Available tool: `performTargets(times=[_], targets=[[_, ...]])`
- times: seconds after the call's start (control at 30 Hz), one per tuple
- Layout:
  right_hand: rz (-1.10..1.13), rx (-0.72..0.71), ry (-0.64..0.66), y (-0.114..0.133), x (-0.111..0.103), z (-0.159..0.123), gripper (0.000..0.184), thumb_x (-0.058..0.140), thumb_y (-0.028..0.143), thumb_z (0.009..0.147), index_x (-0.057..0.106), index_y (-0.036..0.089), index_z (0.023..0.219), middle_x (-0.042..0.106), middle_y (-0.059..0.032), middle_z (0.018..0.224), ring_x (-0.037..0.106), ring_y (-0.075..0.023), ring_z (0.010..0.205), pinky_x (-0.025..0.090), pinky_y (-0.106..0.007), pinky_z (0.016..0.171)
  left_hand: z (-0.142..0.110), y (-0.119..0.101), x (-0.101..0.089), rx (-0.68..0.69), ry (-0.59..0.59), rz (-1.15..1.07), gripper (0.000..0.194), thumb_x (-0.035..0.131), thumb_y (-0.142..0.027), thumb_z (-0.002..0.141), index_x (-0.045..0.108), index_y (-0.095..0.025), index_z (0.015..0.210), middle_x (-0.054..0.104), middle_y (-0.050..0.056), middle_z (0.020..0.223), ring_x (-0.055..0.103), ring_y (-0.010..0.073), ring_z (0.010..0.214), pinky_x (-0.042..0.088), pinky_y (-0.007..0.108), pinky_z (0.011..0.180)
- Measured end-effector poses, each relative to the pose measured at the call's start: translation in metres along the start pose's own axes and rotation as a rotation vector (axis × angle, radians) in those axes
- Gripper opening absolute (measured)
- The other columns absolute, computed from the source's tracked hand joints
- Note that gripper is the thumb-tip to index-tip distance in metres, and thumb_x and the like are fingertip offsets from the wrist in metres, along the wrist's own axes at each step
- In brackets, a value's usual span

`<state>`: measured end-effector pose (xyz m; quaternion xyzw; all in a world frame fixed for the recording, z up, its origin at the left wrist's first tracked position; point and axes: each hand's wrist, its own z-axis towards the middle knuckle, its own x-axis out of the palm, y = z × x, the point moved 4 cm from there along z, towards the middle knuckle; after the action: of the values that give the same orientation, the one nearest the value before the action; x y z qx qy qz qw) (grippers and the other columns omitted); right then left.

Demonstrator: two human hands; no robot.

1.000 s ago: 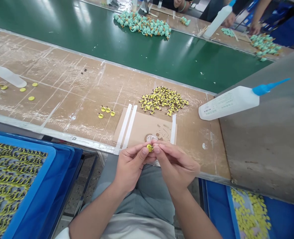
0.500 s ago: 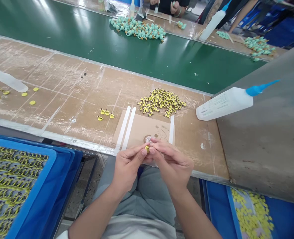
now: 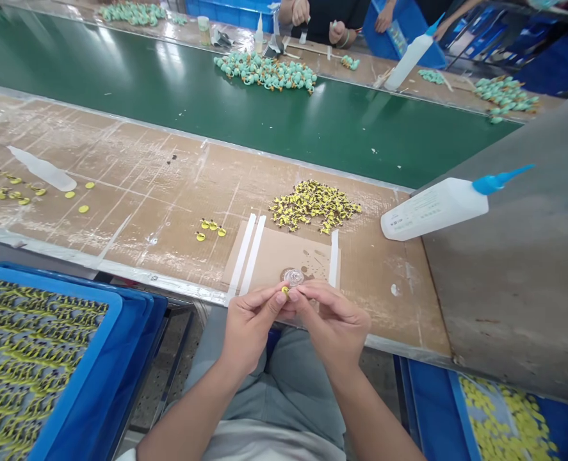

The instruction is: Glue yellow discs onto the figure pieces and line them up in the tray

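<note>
Overhead view of a two-sided assembly line. We see a green conveyor belt running between two brown work boards; beyond it, a co-worker's hands rest near a pile of teal pieces. On our near board stands a white squeeze bottle with a blue nozzle.

Two blue crates flank the person. The left crate looks well filled with rows of yellow-and-dark pieces; the right crate holds loose yellow discs. As far as we can judge, much has accumulated in the left crate, while a heap of yellow-and-dark pieces remains on the board. Four small yellow pieces sit apart from it.

In front of the person lies a cardboard sheet bearing a clear round dish. Just above its near edge, the left hand pinches a small yellow piece between thumb and forefinger. The right hand is bent close beside it; we cannot tell whether its fingertips grip the piece.
</note>
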<state>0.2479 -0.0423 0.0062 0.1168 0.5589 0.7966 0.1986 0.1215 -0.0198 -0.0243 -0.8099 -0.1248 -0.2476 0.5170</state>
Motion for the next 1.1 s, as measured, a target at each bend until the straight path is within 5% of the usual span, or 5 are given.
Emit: performTargets(times=[0.33, 0.77, 1.1], targets=[[-0.05, 0.037, -0.003, -0.004, -0.001, 0.0, 0.024, 0.078, 0.009, 0.074, 0.076, 0.029, 0.088, 0.075, -0.0001, 0.086, 0.07, -0.0166, 0.079, 0.057, -0.031, 0.073, 0.001, -0.011, 0.0, -0.051, -0.08, -0.04, 0.024, 0.083, -0.028, 0.072, 0.08, -0.02, 0.094, 0.079, 0.006, 0.076, 0.07, 0.0107, 0.064, 0.058, 0.017, 0.067], [-0.065, 0.041, -0.035, 0.002, -0.004, -0.002, 0.019, 0.079, 0.012, 0.073, 0.076, 0.026, 0.086, 0.073, -0.0001, 0.079, 0.068, -0.0148, 0.072, 0.056, -0.028, 0.068, -0.014, -0.019, 0.009, -0.006, 0.024, 0.129, 0.028, 0.073, -0.028, 0.083, 0.075, -0.027, 0.11, 0.076, 0.006, 0.109, 0.072, 0.0188, 0.094, 0.059, 0.025, 0.083], [0.231, 0.447, 0.003, -0.004, 0.009, -0.002, 0.01, 0.083, 0.025, 0.069, 0.077, 0.018, 0.075, 0.075, -0.0043, 0.071, 0.071, -0.0176, 0.057, 0.063, -0.027, 0.054, -0.02, -0.025, 0.001, 0.033, -0.018, 0.231, 0.022, 0.074, -0.027, 0.081, 0.079, -0.021, 0.101, 0.077, 0.006, 0.091, 0.071, 0.0171, 0.081, 0.061, 0.027, 0.076]])
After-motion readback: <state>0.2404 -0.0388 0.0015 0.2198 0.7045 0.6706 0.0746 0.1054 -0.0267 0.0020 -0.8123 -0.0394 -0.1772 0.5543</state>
